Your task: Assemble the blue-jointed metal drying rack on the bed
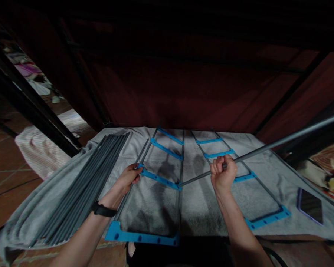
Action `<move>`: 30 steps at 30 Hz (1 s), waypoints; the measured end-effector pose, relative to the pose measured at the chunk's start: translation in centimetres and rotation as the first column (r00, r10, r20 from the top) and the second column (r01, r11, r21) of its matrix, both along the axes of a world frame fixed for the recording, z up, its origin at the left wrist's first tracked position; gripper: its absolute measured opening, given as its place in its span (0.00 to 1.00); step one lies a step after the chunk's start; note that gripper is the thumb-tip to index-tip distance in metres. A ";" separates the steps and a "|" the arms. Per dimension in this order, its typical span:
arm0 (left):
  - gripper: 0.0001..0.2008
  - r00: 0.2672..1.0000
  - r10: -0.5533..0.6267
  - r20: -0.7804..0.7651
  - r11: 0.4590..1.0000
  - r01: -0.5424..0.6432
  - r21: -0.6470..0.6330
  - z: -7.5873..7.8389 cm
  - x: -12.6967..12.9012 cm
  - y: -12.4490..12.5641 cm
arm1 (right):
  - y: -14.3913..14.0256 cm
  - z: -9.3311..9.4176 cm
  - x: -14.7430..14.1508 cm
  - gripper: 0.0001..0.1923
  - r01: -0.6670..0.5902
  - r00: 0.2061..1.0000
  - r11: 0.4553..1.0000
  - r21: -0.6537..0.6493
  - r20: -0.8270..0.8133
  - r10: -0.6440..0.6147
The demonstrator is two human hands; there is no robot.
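Observation:
My left hand [130,175] pinches the left end of a blue crosspiece [160,178], part of a ladder-like frame of grey rods. A loose grey rod [267,147] is wrapped in the closed fingers of my right hand [224,171]. It slants from the upper right down to the crosspiece's right end; whether it touches there I cannot tell. Other blue crosspieces on this frame lie toward the back, and a wider one [141,237] lies at the front edge. To the right is a second frame with blue crosspieces [268,218], partly hidden behind my right hand and forearm.
A bundle of grey rods [80,189] lies at the left on the grey cloth [200,207] covering the work surface. A phone [310,205] rests at the right. Dark red fabric [167,92] hangs behind, with dark metal bars [30,100] on the left.

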State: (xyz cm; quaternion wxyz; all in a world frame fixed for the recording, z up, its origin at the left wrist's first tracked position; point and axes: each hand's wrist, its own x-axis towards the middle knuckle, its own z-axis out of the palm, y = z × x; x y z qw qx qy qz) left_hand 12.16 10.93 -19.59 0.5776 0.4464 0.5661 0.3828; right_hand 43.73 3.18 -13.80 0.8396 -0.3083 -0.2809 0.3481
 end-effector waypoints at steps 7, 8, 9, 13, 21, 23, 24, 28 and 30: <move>0.14 0.997 0.000 -0.074 1.000 -0.002 -0.018 3.0 1.7 0.2 | -0.8 -0.7 0.4 0.15 0.041 0.998 0.999 -0.019 -0.049 -0.042; 0.13 0.996 -0.015 -0.087 1.000 0.013 -0.020 3.2 1.9 0.2 | -0.9 -0.8 0.5 0.15 0.057 0.996 0.998 -0.021 -0.061 -0.058; 0.12 0.994 -0.036 -0.101 0.999 0.034 -0.023 3.5 2.0 0.2 | -1.0 -0.9 0.6 0.16 0.071 0.995 0.997 -0.023 -0.072 -0.072; 0.10 0.982 -0.110 -0.154 0.994 0.105 -0.040 4.0 2.4 0.2 | -1.0 -1.3 1.1 0.16 0.105 0.989 0.994 -0.030 -0.098 -0.108; 0.10 0.942 -0.170 -0.288 0.985 0.156 -0.071 4.3 3.2 0.3 | -1.3 -1.8 1.2 0.15 0.133 0.985 0.990 -0.047 -0.108 -0.138; 0.10 0.940 -0.194 -0.282 0.981 0.183 -0.067 4.6 3.7 0.2 | -1.5 -1.8 1.1 0.15 0.128 0.986 0.991 -0.040 -0.102 -0.132; 0.10 0.939 -0.204 -0.278 0.979 0.193 -0.065 4.7 3.9 0.2 | -1.6 -1.8 1.1 0.15 0.124 0.987 0.991 -0.039 -0.100 -0.128; 0.10 0.940 -0.186 -0.285 0.983 0.181 -0.044 4.9 4.1 0.3 | -2.1 -2.0 1.1 0.15 0.144 0.982 0.988 -0.046 -0.116 -0.149; 0.09 0.942 -0.174 -0.287 0.985 0.170 -0.040 4.6 3.8 0.4 | -2.5 -2.2 1.1 0.15 0.158 0.978 0.987 -0.043 -0.130 -0.162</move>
